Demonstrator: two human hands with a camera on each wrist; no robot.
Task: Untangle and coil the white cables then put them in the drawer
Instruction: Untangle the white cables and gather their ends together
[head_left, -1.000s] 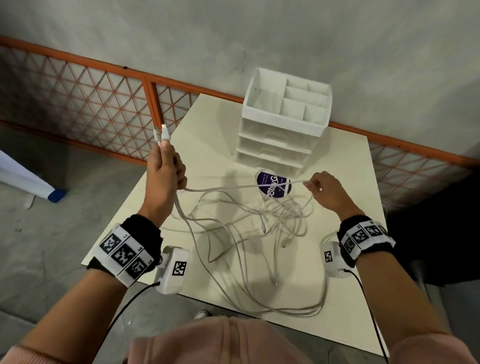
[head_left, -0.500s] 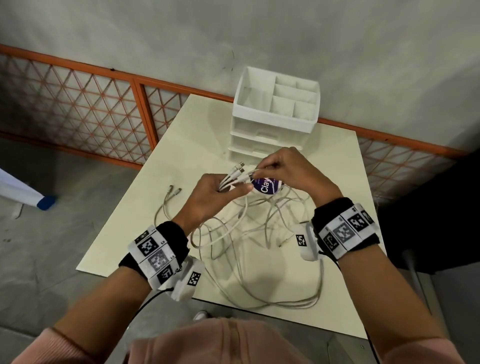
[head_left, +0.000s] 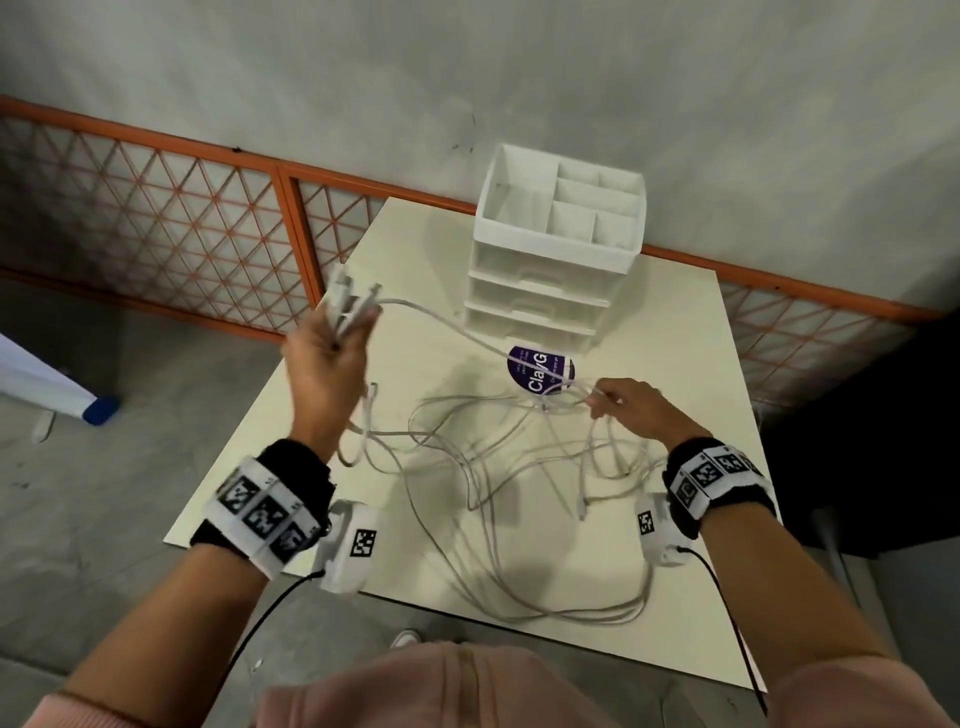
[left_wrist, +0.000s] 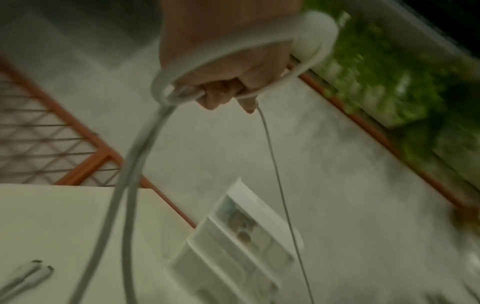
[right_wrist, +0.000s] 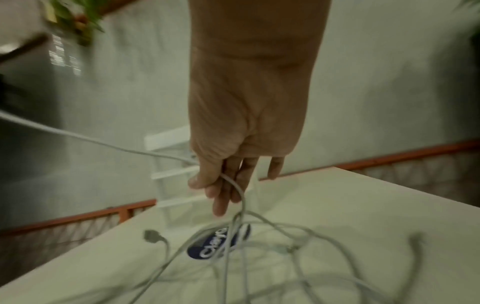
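White cables (head_left: 498, 467) stretch between left hand (head_left: 327, 358) and right hand (head_left: 631, 410) above table (head_left: 675, 364).

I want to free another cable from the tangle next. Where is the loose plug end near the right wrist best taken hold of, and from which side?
Pinch the loose plug end just behind its connector, coming from above with the right hand. It lies flat on the table, tip pointing toward the person, apart from the denser knot of white cables, so it should probably draw out cleanly.

Cream table (head_left: 291, 483) is carrying white drawer unit (head_left: 540, 291) at 12 o'clock, purple sticker (head_left: 540, 367) just beside it, tangled white cables (head_left: 498, 467) sprawling centre to 5 o'clock.
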